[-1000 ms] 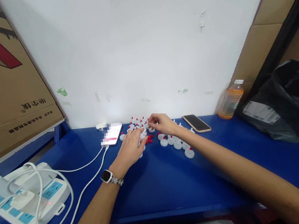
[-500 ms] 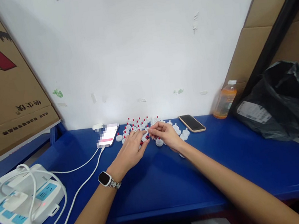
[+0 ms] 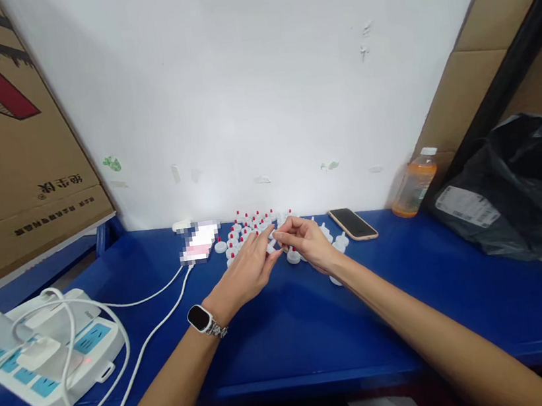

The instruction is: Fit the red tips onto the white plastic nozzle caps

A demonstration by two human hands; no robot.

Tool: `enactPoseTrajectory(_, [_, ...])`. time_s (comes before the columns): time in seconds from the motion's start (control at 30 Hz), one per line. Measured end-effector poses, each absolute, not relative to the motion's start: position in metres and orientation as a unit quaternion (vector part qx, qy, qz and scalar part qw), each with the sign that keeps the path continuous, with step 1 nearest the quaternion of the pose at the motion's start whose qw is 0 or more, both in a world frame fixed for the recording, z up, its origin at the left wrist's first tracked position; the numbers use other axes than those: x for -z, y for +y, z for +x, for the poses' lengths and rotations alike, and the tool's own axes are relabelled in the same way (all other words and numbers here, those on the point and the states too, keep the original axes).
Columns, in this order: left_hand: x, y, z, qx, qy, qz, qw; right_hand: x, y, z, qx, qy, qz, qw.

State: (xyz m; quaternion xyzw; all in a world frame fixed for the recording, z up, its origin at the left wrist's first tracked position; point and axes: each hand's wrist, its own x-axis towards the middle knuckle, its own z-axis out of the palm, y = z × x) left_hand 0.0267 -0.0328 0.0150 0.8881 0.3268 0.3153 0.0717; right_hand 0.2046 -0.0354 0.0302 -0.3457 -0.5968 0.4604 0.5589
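My left hand point(image 3: 247, 269), with a watch on its wrist, holds a white plastic nozzle cap point(image 3: 271, 248) between thumb and fingers. Right beside it, the thumb and forefinger of my right hand point(image 3: 310, 243) are pinched together at the cap's tip. Whatever lies in that pinch is too small and covered to make out. Around my left hand stand several white caps with red tips point(image 3: 233, 258). Another red-tipped white cap point(image 3: 293, 256) stands under my right hand. To the right lie several white nozzle caps without red tips point(image 3: 341, 242), partly behind my right hand.
A phone point(image 3: 354, 224) lies at the back right, and a lit phone point(image 3: 200, 242) on a cable at the back left. A power strip point(image 3: 50, 385) with white cables occupies the left. An orange drink bottle point(image 3: 414, 185) and a black plastic bag point(image 3: 514, 191) are at the right.
The whole view has shifted slightly to the right. Both hands stay together over the caps, with the left still on the nozzle cap and the right still pinched beside it.
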Motion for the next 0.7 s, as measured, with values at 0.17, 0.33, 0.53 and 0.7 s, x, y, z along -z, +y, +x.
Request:
enactPoseTrajectory(0.17, [-0.011, -0.02, 0.026, -0.358, 0.338, 0.868, 0.064, -0.037, -0.016, 0.216, -0.383, -0.662, -0.368, 0.529])
enactPoseTrajectory(0.33, [-0.008, -0.006, 0.012, -0.361, 0.388, 0.848, 0.02, -0.033, 0.032, 0.235, -0.23, -0.735, -0.485, 0.415])
enactPoseTrajectory(0.53, [-0.011, -0.011, 0.01, -0.339, 0.39, 0.855, 0.022, -0.021, 0.074, 0.228, -0.123, -0.828, -0.489, 0.247])
enactPoseTrajectory(0.7, [-0.011, -0.012, 0.012, -0.33, 0.386, 0.861, 0.022, -0.019, 0.084, 0.225, -0.063, -0.828, -0.507, 0.232])
